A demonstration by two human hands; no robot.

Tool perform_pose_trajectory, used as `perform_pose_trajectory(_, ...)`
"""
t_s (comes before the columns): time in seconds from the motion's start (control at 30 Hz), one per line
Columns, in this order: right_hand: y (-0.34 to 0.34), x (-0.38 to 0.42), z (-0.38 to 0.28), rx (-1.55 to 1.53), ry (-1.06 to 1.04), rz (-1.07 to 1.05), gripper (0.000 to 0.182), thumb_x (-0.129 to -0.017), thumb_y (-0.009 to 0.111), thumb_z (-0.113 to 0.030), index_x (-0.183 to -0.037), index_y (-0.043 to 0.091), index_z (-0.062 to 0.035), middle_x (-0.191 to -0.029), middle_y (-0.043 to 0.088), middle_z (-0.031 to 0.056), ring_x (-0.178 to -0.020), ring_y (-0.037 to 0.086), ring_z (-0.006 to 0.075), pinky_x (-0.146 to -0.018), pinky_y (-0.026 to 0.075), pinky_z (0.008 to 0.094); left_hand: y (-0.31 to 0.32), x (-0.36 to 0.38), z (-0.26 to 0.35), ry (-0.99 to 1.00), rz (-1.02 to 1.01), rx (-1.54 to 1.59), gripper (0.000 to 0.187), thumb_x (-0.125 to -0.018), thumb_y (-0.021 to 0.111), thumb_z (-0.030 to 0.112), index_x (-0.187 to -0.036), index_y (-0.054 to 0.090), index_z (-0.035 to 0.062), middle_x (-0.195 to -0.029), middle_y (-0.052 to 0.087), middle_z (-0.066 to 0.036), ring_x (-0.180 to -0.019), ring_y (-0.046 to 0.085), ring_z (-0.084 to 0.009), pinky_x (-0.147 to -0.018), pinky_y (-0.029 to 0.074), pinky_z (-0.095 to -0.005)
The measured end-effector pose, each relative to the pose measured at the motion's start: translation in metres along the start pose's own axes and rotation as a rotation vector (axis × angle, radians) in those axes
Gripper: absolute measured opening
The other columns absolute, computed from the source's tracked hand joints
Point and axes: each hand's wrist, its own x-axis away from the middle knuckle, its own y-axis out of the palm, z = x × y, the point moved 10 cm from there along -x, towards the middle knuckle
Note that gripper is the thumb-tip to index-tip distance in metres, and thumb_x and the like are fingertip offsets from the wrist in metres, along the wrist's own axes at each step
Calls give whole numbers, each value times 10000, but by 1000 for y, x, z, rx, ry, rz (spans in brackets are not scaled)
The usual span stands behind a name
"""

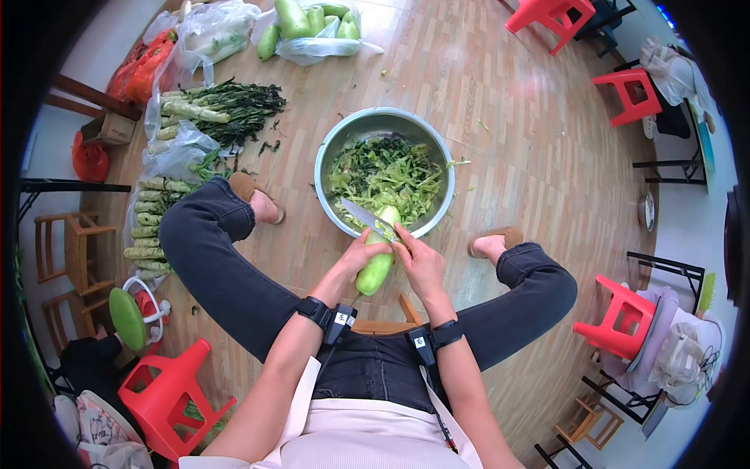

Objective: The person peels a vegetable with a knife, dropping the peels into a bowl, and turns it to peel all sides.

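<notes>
My left hand is wrapped around the middle of a long light-green gourd, which I hold tilted over the near rim of a wide metal basin. My right hand is closed on a kitchen knife; its handle is hidden in my fingers. The blade crosses the upper part of the gourd, pointing up and left, with green shreds stuck to it. Chopped leafy greens and pale green strips lie in the basin.
Bundles of leafy stalks lie at left, near a bag of green gourds and an orange-red bag. Red stools and wooden chairs stand around. Scraps dot the wooden floor.
</notes>
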Motion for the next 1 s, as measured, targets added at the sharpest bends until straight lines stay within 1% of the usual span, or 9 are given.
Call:
perform_pose_trajectory(0.33,1,-4,5,-30,71,94,315,-840,576,-275,-1141,577,-182,-710,626,47,-585,591,168,-549,452,285,-1,-4,1,75,46,-40,707,-707,667,142,-1302,299,34,-1064,539,-99,-925,553,-163,-753,472,-290)
perform_pose_trajectory(0.4,21,-5,30,-453,190,74,296,-883,518,-313,-1140,569,-178,-578,553,11,-470,517,98,-440,400,254,-2,-2,3,84,75,-65,716,-700,671,139,-1302,298,34,-1063,537,-101,-929,550,-165,-755,470,-290)
perform_pose_trajectory(0.43,20,-6,34,-455,189,73,296,-883,518,-313,-1140,569,-178,-578,553,11,-470,517,98,-440,400,254,-3,-2,2,87,77,-51,728,-695,673,139,-1305,291,36,-1057,539,-103,-924,552,-166,-750,470,-289)
perform_pose_trajectory(0.5,54,3,53,-1088,547,-169,312,-926,449,-299,-1160,552,-119,-530,465,-23,-408,390,38,-376,304,197,-4,-1,1,88,79,-38,739,-689,676,138,-1308,285,37,-1052,541,-106,-919,553,-167,-746,470,-288)
perform_pose_trajectory(0.53,50,6,52,-1146,613,-112,328,-946,403,-282,-1171,536,-83,-522,413,-40,-382,304,18,-347,218,170,-1,0,1,71,61,-15,748,-691,670,134,-1315,269,39,-1038,545,-111,-889,569,-174,-727,477,-292)
perform_pose_trajectory(0.67,46,8,66,-1138,596,-77,348,-933,436,-257,-1236,491,-95,-525,422,-41,-398,348,39,-383,290,181,5,2,0,34,34,95,688,-712,638,138,-1288,273,46,-984,562,-124,-785,614,-203,-665,497,-312)
perform_pose_trajectory(0.77,18,6,54,-745,330,59,379,-908,487,-240,-1266,471,-117,-571,516,-7,-457,448,74,-482,401,208,8,2,4,37,-39,129,594,-731,610,146,-1233,309,50,-957,572,-127,-754,629,-223,-641,506,-326)
perform_pose_trajectory(0.87,4,10,17,-512,198,-23,370,-864,550,-241,-1228,516,-187,-779,655,103,-647,616,133,-632,471,272,11,7,7,20,-35,159,504,-744,592,162,-1176,354,57,-957,580,-125,-778,631,-230,-651,508,-330)
perform_pose_trajectory(1.0,-5,9,14,-339,51,81,371,-847,562,-276,-1214,528,-228,-778,653,94,-652,630,187,-612,473,294,15,7,6,11,-81,165,499,-751,581,168,-1188,365,59,-979,577,-125,-797,631,-239,-664,510,-336)
